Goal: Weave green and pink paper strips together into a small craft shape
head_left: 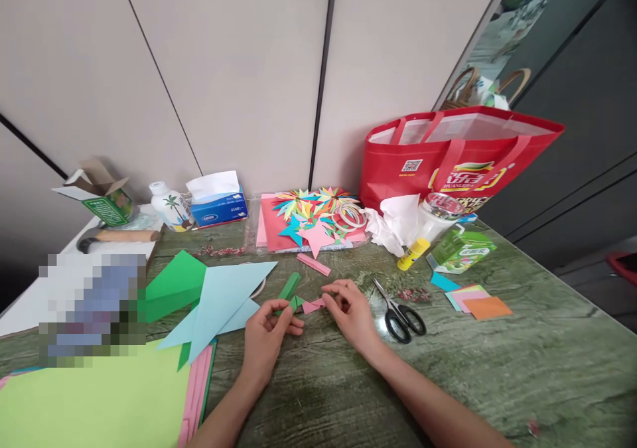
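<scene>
Low over the table, my left hand point(266, 338) pinches a small green folded paper piece point(296, 302). Thumb and fingertips of my right hand point(352, 315) are closed on the end of a pink folded paper piece point(311, 306). The two pieces meet between my hands; whether one is tucked into the other is too small to tell. Just behind them lie a green folded strip point(289, 285) and a pink folded strip point(313, 264). Black-handled scissors point(398, 312) rest to the right of my right hand. A large light-blue folded paper star point(219, 302) is left of my left hand.
Paper sheets point(99, 395) are stacked at front left. Along the wall stand a tissue box point(219, 208), a white bottle point(169, 206), colourful paper stars point(318, 232) and a red bag point(398, 169). A glue stick point(413, 254), green carton point(460, 250) and coloured paper squares point(490, 306) are at right.
</scene>
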A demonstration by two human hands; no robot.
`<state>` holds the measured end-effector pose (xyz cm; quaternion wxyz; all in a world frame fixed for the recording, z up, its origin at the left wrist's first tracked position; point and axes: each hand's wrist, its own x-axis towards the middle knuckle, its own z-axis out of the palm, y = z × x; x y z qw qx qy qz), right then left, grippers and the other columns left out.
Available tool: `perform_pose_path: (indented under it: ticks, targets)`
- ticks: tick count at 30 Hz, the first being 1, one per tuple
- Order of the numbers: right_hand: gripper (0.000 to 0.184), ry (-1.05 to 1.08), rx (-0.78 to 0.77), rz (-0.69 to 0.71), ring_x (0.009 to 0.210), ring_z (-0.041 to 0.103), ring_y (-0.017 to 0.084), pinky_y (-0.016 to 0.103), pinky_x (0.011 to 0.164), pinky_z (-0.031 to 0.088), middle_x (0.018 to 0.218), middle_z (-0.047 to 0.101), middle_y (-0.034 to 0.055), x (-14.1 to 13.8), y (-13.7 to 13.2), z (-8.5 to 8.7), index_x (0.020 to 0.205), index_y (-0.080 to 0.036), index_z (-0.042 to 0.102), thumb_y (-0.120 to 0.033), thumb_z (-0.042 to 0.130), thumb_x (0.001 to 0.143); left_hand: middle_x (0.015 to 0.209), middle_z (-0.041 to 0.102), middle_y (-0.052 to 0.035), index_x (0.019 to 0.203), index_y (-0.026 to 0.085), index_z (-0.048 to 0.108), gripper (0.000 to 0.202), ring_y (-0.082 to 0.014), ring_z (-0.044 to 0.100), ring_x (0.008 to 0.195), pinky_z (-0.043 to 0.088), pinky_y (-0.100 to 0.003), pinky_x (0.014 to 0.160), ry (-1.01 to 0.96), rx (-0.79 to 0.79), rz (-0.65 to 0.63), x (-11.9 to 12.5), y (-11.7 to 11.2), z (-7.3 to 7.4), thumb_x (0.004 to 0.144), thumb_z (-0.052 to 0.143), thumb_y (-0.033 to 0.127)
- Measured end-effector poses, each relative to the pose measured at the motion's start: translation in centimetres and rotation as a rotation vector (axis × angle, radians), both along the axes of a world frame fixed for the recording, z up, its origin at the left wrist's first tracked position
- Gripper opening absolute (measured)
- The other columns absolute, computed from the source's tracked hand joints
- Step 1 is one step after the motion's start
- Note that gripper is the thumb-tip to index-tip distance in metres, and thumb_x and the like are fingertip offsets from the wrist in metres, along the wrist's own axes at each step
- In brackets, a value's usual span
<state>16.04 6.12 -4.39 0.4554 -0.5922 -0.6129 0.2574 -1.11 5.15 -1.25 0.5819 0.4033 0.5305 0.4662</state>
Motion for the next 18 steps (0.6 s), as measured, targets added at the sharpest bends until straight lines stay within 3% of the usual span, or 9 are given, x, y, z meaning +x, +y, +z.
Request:
perform_pose_path:
  ticks: [3,7,13,18]
  targets:
    - [0.019,-0.114,-0.018,0.097,0.059,0.048,0.012,0.027,0.056,0.042,0.091,0.056,0.0073,-0.07,-0.27,0.16,0.091,-0.019,0.065,-0.028,0.058,0.076,0.058,0.067,-0.0035,0.08,0.014,0.053,0.023,-0.016,0.063,0.051,0.052,-0.028,0.056,-0.024,-0.006,0.008,0.12,0.2,-0.1,0.07,0.064,0.032]
    - [0.018,-0.187,-0.023,0.15,0.082,0.055,0.019,0.03,0.07,0.044,0.095,0.056,0.0076,-0.17,-0.57,0.44,0.092,-0.019,0.065,-0.024,0.06,0.075,0.064,0.066,-0.0009,0.086,0.015,0.05,0.025,-0.0163,0.064,0.053,0.054,-0.029,0.054,-0.079,0.0,0.038,0.19,0.42,-0.43,0.072,0.063,0.032]
    - [0.01,-0.102,-0.082,0.145,0.065,0.052,0.013,0.025,0.059,0.041,0.09,0.058,0.0058,0.06,-0.42,0.28,0.08,-0.018,0.064,-0.025,0.056,0.079,0.075,0.062,0.0002,0.097,0.017,0.053,0.026,-0.0156,0.064,0.058,0.054,-0.029,0.054,-0.09,0.049,0.012,0.31,0.23,-0.81,0.075,0.06,0.029]
    - [0.022,0.06,-0.143,0.04,0.055,0.048,0.012,0.023,0.052,0.035,0.063,0.056,0.0017,0.03,-0.25,0.37,0.07,-0.016,0.059,-0.034,0.052,0.082,0.078,0.061,-0.0003,0.101,0.018,0.054,0.03,-0.0158,0.064,0.059,0.054,-0.029,0.053,-0.07,0.064,0.025,0.45,-0.03,-0.85,0.075,0.06,0.03]
